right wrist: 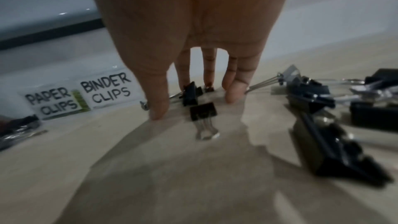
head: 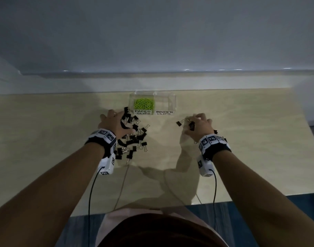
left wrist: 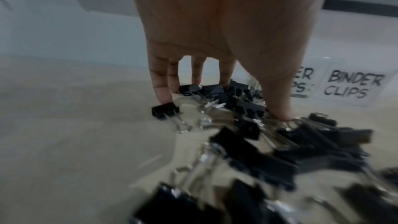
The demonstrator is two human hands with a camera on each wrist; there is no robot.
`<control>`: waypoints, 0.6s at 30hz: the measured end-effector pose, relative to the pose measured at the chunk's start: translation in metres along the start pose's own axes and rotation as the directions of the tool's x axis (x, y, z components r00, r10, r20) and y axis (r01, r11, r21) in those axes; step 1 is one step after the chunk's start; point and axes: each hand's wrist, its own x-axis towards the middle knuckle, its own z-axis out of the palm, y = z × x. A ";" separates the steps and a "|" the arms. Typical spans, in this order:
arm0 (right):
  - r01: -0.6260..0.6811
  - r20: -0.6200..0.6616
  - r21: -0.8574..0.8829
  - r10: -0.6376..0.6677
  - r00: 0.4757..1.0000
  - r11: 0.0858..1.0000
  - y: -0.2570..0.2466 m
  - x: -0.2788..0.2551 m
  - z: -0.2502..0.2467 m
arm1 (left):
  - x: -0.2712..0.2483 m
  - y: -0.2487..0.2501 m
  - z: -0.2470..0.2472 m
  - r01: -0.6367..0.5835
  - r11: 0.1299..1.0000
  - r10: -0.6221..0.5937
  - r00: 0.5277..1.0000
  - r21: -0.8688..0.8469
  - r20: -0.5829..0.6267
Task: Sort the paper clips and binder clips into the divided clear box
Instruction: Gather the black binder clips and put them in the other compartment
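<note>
The divided clear box (head: 171,102) stands at the table's back. Its left compartment, labelled PAPER CLIPS, holds green paper clips (head: 144,103). I see nothing in the right one, labelled BINDER CLIPS (left wrist: 353,88) (right wrist: 106,89). My left hand (head: 115,123) (left wrist: 221,106) is spread over a heap of black binder clips (head: 133,139) (left wrist: 269,151), fingertips (left wrist: 162,98) and thumb touching them. My right hand (head: 199,124) (right wrist: 193,106) stands on its fingertips (right wrist: 231,98) around a few binder clips (head: 190,125) (right wrist: 202,111). Neither hand grips anything.
One binder clip (head: 179,123) lies left of the right hand, and more binder clips (right wrist: 312,94) lie at its right side. The pale wooden table (head: 250,148) ends at a wall behind the box. Wrist-camera cables (head: 214,189) hang over the front edge.
</note>
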 end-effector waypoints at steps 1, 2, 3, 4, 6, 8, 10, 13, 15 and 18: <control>0.009 -0.021 0.004 -0.009 1.000 1.000 0.000 -0.002 0.005 | -0.003 0.004 0.004 0.003 1.000 -0.003 1.000 -0.023 -0.027; 0.021 -0.046 0.012 -0.020 0.999 1.000 -0.001 -0.004 0.009 | -0.006 0.009 0.008 0.007 0.998 -0.011 0.998 -0.065 -0.064; 0.031 -0.068 0.030 -0.028 0.997 0.999 -0.002 -0.006 0.012 | -0.009 0.013 0.012 0.012 0.993 -0.024 0.995 -0.115 -0.099; 0.038 -0.083 0.052 -0.034 0.996 0.998 -0.004 -0.008 0.015 | -0.012 0.017 0.016 0.017 0.986 -0.039 0.991 -0.166 -0.126; 0.056 -0.093 0.086 -0.048 0.994 0.995 -0.008 -0.013 0.020 | -0.018 0.024 0.025 0.024 0.966 -0.065 0.986 -0.256 -0.152; 0.096 -0.101 0.095 -0.087 0.991 0.991 -0.012 -0.017 0.024 | -0.023 0.029 0.032 0.009 0.952 -0.062 0.984 -0.306 -0.165; 0.147 -0.104 0.080 -0.139 0.985 0.986 -0.016 -0.021 0.025 | -0.028 0.032 0.036 -0.031 0.945 -0.028 0.984 -0.325 -0.176; 0.221 -0.112 0.041 -0.215 0.970 0.974 -0.022 -0.024 0.026 | -0.032 0.036 0.037 -0.073 0.943 0.010 0.982 -0.324 -0.190; 0.254 -0.113 0.031 -0.249 0.962 0.967 -0.025 -0.027 0.027 | -0.034 0.037 0.036 -0.085 0.940 0.023 0.982 -0.330 -0.188; 0.276 -0.124 0.079 -0.265 0.956 0.958 -0.031 -0.029 0.028 | -0.036 0.040 0.031 -0.099 0.928 0.030 0.981 -0.360 -0.191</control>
